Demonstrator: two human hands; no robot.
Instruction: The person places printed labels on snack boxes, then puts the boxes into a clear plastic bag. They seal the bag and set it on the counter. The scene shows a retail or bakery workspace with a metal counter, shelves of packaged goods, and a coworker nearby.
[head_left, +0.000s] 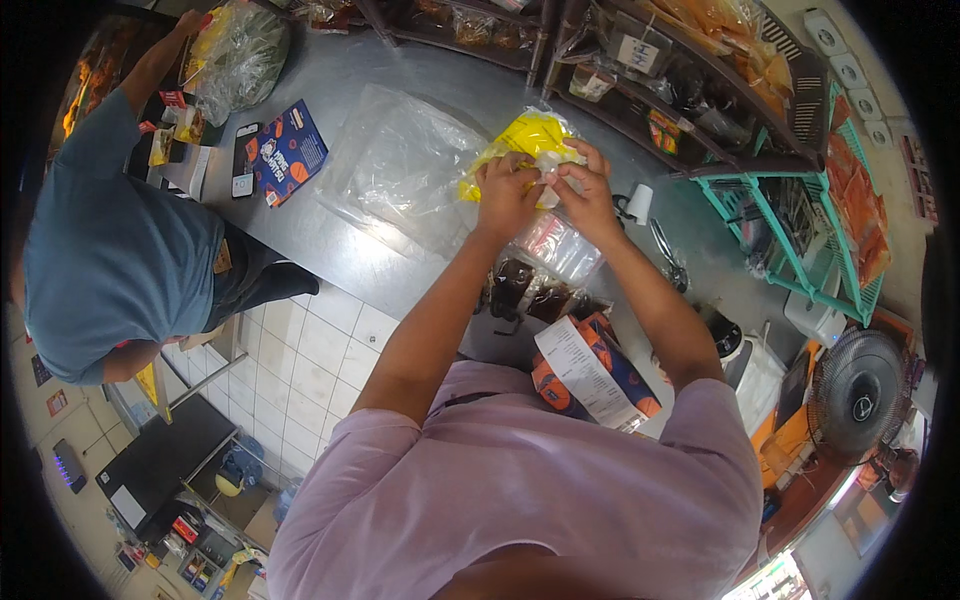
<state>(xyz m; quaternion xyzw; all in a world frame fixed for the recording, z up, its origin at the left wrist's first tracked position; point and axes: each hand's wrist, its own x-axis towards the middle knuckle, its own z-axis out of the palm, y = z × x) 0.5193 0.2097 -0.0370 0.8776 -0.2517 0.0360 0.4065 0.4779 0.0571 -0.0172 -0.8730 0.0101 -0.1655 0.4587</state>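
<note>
My left hand (510, 193) and my right hand (586, 190) meet over the steel counter, fingertips pinching a small piece of translucent white plastic (550, 165). Whether it is the knotted top of a bag or a separate piece I cannot tell. Right behind and under my fingers lies a yellow plastic bag (525, 132) with printing. To the left of it a large clear plastic bag (409, 161) is spread flat. Just below my hands sits a pack of clear zip bags (559, 244), next to several small bags of dark sauce (536, 289).
Brown plastic racks (630, 82) line the counter's back, beside a turquoise rack (802, 232). Scissors with black handles (621, 206), a white cup (640, 204) and metal tongs (669, 255) lie right. A printed box with a receipt (592, 367) is near my body. A co-worker (120, 247) stands left.
</note>
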